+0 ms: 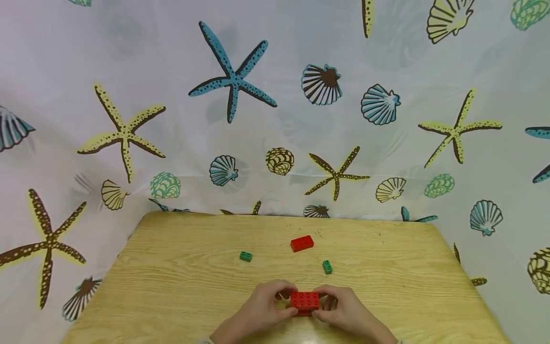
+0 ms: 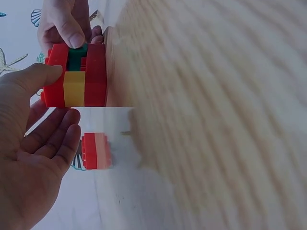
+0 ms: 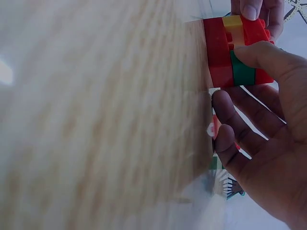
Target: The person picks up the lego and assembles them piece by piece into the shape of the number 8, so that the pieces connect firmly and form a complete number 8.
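Observation:
A stack of toy building bricks stands on the wooden table, held between both hands. Its studded top red brick point(image 1: 304, 300) lies over a layer with a yellow brick point(image 2: 74, 89) at the left end and a green brick point(image 3: 243, 69) at the right, a gap between them. Beneath is another red brick point(image 2: 96, 72). My left hand point(image 1: 268, 303) grips the left end, its thumb against the top brick's near side. From the right, my right hand point(image 1: 343, 306) pinches the other end, thumb on the near side. Both hands' lower fingers are loosely bent.
Beyond the hands lie a loose red brick point(image 1: 302, 243), a small green brick point(image 1: 246, 256) to the left and another green brick point(image 1: 327, 266) to the right. A white curtain point(image 1: 275, 124) with starfish and shells surrounds the wooden table point(image 1: 180, 282) at the back and sides.

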`<state>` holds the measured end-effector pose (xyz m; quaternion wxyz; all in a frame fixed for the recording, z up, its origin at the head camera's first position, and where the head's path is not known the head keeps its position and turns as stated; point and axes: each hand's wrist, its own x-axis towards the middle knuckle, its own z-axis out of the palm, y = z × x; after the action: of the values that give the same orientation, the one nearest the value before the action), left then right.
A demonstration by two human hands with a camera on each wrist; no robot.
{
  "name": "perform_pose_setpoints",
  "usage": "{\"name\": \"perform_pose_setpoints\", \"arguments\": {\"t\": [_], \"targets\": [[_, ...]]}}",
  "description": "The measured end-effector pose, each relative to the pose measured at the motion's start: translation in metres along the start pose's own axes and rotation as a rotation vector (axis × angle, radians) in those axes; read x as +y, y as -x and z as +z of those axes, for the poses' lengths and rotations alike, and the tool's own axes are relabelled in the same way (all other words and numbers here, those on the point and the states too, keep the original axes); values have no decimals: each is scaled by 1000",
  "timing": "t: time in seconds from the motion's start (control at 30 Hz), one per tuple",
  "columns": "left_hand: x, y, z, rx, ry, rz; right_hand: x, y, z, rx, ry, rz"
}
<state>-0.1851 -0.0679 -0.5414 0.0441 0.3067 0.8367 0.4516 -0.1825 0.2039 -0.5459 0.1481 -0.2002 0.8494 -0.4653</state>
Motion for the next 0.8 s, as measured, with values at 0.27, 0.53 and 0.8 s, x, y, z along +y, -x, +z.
{"name": "perform_pose_setpoints", "arguments": {"t": [0.27,0.53,0.8], "targets": [[-6,1,-11,32,20,-26,-5,-10,4,-4,22,-54],[-21,1,-27,241,63,-198,-8,-20,8,-5,36,-76],[-39,5,-39,522,-100,-365,-7,-28,12,-12,42,-85]]}}
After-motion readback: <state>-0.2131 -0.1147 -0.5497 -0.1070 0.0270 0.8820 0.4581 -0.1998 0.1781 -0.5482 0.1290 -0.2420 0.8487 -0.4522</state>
